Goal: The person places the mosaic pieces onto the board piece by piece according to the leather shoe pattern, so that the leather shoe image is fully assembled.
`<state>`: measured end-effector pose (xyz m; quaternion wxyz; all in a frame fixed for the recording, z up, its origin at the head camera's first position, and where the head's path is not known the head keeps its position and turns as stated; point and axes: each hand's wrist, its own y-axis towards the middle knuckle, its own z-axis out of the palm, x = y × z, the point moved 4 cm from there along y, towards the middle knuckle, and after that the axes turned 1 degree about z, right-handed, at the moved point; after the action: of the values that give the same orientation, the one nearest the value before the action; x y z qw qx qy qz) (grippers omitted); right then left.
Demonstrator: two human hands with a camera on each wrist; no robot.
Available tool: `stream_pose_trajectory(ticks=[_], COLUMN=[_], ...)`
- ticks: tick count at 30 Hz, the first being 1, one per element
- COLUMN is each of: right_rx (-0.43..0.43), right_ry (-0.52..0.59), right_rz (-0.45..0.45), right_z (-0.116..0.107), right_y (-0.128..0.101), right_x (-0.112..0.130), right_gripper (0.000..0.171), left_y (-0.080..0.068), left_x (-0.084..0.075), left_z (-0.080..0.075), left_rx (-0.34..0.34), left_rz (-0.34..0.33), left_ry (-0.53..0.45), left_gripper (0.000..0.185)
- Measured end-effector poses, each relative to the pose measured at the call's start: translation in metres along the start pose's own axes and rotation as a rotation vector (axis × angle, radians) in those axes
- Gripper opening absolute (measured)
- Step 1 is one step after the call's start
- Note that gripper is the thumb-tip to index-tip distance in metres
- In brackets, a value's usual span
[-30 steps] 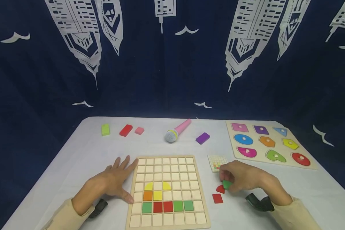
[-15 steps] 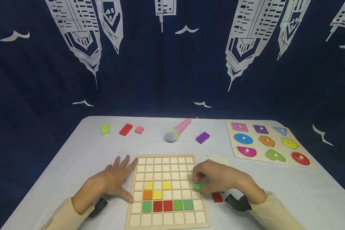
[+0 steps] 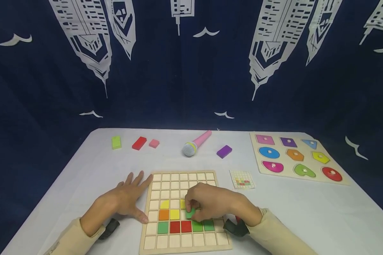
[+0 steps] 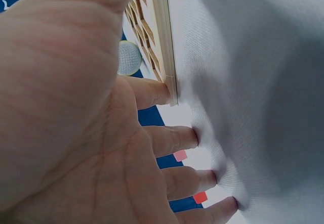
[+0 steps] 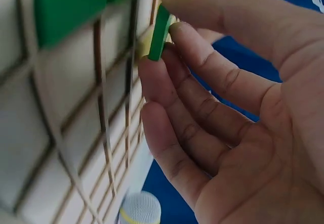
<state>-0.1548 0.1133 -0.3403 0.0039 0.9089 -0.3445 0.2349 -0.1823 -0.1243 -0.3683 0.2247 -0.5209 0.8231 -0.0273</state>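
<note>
No words, numbers, labels or brand marks could be read anywhere. The backdrop curtain (image 3: 191, 63) bore only white skyscraper and bird shapes (pictures, not signs), and the small card (image 3: 242, 179) by the grid board (image 3: 153, 244) carried only coloured squares.

We note the right hand (image 3: 210, 203) covers part of the grid board (image 3: 185, 177), including one yellow tile (image 3: 182, 203). The pattern card (image 3: 242, 179) is too small to read. Both forearms are cut off at the frame's bottom edge.
</note>
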Motion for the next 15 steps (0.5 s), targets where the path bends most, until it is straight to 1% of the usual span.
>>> stream_pose_trajectory(ticks=[3,9,15], right_rx=[0.004,-0.044,-0.042], right_ry=[-0.012,-0.063,-0.052], right_rz=[-0.013,-0.042,-0.033], right_z=[0.0074,0.0112,0.0120], right_y=[0.0037,0.0081,0.0077], right_x=[0.0032,0.0063,0.0065], right_gripper=[0.013,0.010,0.013], left_y=[0.0009,0.0007,-0.0011], left_x=[-0.0008,-0.0009,-0.0004], left_z=[0.0006,-0.0005,-0.0008], left_rx=[0.008,0.000,0.000], left_rz=[0.002,0.003,-0.005], left_ry=[0.004,0.018,0.013], left_gripper=[0.137,0.137,0.137])
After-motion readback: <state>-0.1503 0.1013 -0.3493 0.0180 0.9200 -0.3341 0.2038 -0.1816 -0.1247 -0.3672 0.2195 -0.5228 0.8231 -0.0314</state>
